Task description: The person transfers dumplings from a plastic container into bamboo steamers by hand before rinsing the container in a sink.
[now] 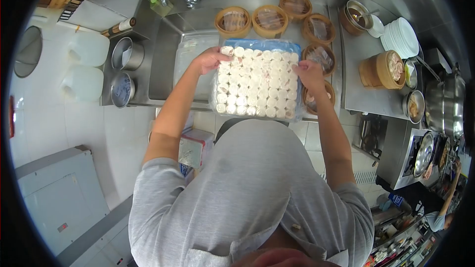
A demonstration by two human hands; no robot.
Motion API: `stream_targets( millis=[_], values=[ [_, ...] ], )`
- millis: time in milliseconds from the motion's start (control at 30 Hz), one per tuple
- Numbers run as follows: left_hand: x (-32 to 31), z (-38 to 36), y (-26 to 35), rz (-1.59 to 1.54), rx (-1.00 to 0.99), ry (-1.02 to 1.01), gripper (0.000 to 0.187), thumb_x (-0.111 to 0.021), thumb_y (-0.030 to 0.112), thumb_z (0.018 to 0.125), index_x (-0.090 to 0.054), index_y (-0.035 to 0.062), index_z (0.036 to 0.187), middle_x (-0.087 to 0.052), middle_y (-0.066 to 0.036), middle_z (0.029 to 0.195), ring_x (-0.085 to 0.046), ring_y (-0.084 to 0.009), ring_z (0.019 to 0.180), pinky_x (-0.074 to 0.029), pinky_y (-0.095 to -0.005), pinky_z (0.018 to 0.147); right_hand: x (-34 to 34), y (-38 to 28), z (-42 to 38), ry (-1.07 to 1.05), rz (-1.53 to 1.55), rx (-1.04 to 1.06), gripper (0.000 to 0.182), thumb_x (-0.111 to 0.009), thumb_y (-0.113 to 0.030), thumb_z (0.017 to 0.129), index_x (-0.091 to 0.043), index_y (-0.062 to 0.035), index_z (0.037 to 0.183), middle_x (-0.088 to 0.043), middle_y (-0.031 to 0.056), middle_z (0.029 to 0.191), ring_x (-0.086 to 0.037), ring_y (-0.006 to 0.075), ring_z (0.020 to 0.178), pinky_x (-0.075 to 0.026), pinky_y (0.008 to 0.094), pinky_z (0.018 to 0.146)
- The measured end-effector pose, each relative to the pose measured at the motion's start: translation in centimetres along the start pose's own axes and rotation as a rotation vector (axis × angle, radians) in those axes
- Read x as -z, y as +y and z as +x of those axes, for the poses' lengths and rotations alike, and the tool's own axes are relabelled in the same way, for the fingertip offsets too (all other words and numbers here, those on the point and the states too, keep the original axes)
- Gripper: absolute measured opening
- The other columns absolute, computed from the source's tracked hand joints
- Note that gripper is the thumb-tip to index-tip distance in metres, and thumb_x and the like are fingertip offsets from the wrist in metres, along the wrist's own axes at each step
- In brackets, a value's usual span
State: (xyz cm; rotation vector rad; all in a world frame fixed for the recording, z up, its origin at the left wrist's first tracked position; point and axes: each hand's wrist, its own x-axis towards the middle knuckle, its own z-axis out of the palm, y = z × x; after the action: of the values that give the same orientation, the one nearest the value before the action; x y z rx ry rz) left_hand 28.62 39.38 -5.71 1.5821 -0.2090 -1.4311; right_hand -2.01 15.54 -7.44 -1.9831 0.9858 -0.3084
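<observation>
A blue tray (pixel 273 45) lies in front of me, packed with rows of small, white, round pieces (pixel 258 83) that look like dough or dumplings. Clear plastic film shows around its edges. My left hand (pixel 210 61) is closed on the tray's far left corner, its thumb over the top. At the right edge, my right hand (pixel 309 73) grips the tray with bent fingers. Just beyond the tray stand round bamboo steamers (pixel 232 22) with film-covered contents. Another steamer (pixel 319 94) sits partly behind my right forearm.
A steel sink (pixel 166 69) with a tap (pixel 192 1) is at the left. On the right counter are stacked white plates (pixel 400 39), a tall bamboo steamer (pixel 374 72) and metal bowls. Another person (pixel 433 207) is at the lower right. Plastic jugs (pixel 81 84) stand at the left.
</observation>
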Motion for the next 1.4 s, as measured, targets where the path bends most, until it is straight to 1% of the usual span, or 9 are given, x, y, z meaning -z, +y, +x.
stream_targets(
  millis=[200,500,933,1033,1133,1200,1300,1333,1400],
  values=[
    [-1.0,-0.6,-0.9,0.025,-0.073,-0.032,0.060,-0.080,0.000,0.076,-0.059,0.0008,0.132,-0.069,-0.011,0.125,-0.066,-0.0213,0.115,-0.051,-0.0337,0.100,0.0,0.6,0.2,-0.012,0.030,0.030,0.046,-0.082,-0.031,0.081,-0.072,0.0067,0.105,-0.075,0.0160,0.090,-0.072,0.0215,0.081,-0.057,0.0326,0.076],
    [0.9,0.3,-2.8,-0.221,-0.119,-0.215,0.056,-0.069,-0.008,0.073,-0.062,0.0004,0.128,-0.071,-0.013,0.120,-0.070,-0.0234,0.109,-0.054,-0.0370,0.100,-0.2,0.8,0.2,-0.018,0.031,-0.012,0.045,-0.082,-0.030,0.082,-0.071,0.0069,0.107,-0.074,0.0136,0.090,-0.071,0.0183,0.080,-0.057,0.0307,0.076],
    [2.1,2.0,-5.1,-0.543,-0.146,-0.377,0.059,-0.064,-0.009,0.075,-0.056,-0.0035,0.133,-0.066,-0.017,0.128,-0.066,-0.0282,0.116,-0.052,-0.0403,0.105,-1.0,-0.5,0.4,0.007,0.080,-0.137,0.042,-0.083,-0.022,0.082,-0.070,0.0082,0.108,-0.071,0.0063,0.087,-0.063,0.0092,0.074,-0.052,0.0241,0.067],
    [2.6,2.2,-5.5,-0.629,-0.116,-0.395,0.061,-0.063,-0.009,0.075,-0.054,-0.0031,0.135,-0.065,-0.016,0.128,-0.065,-0.0283,0.117,-0.050,-0.0422,0.106,-1.3,-0.1,0.4,-0.004,0.280,-0.191,0.043,-0.083,-0.022,0.082,-0.070,0.0080,0.109,-0.071,0.0061,0.088,-0.063,0.0091,0.074,-0.052,0.0242,0.068],
    [3.1,2.7,-5.6,-0.608,-0.110,-0.369,0.062,-0.064,-0.008,0.075,-0.051,-0.0027,0.136,-0.065,-0.014,0.124,-0.063,-0.0278,0.117,-0.050,-0.0429,0.105,-1.4,-0.2,0.3,0.007,0.312,-0.250,0.043,-0.083,-0.021,0.081,-0.069,0.0080,0.110,-0.071,0.0070,0.088,-0.063,0.0110,0.075,-0.053,0.0258,0.068],
    [3.4,2.4,-5.0,-0.497,-0.157,-0.358,0.060,-0.064,-0.009,0.076,-0.051,-0.0023,0.134,-0.065,-0.013,0.120,-0.065,-0.0270,0.114,-0.052,-0.0414,0.102,-1.6,-0.9,-0.2,0.096,0.127,-0.166,0.042,-0.083,-0.019,0.081,-0.069,0.0060,0.111,-0.071,0.0087,0.088,-0.065,0.0141,0.076,-0.053,0.0270,0.069],
    [3.4,1.7,-4.4,-0.183,-0.272,-0.080,0.054,-0.069,-0.009,0.075,-0.055,-0.0023,0.126,-0.067,-0.013,0.113,-0.069,-0.0255,0.104,-0.056,-0.0395,0.095,-1.9,-4.8,-2.0,0.153,-0.127,0.015,0.039,-0.082,-0.018,0.082,-0.069,0.0037,0.112,-0.072,0.0102,0.096,-0.067,0.0158,0.083,-0.054,0.0281,0.073],
    [3.6,1.4,-4.3,-0.207,-0.304,-0.084,0.053,-0.070,-0.010,0.075,-0.054,-0.0024,0.125,-0.068,-0.013,0.112,-0.069,-0.0257,0.103,-0.056,-0.0394,0.094,-2.3,-6.4,-2.6,0.162,-0.208,0.084,0.039,-0.082,-0.018,0.083,-0.069,0.0030,0.112,-0.072,0.0105,0.100,-0.067,0.0159,0.086,-0.054,0.0284,0.075],
    [4.4,0.6,-4.5,-0.252,-0.370,-0.092,0.053,-0.071,-0.010,0.074,-0.053,-0.0027,0.124,-0.068,-0.013,0.109,-0.070,-0.0262,0.102,-0.057,-0.0394,0.091,-4.1,-7.5,-3.3,0.126,-0.116,0.202,0.039,-0.083,-0.018,0.079,-0.069,-0.0002,0.111,-0.071,0.0130,0.099,-0.068,0.0208,0.084,-0.055,0.0303,0.072]
  ],
)
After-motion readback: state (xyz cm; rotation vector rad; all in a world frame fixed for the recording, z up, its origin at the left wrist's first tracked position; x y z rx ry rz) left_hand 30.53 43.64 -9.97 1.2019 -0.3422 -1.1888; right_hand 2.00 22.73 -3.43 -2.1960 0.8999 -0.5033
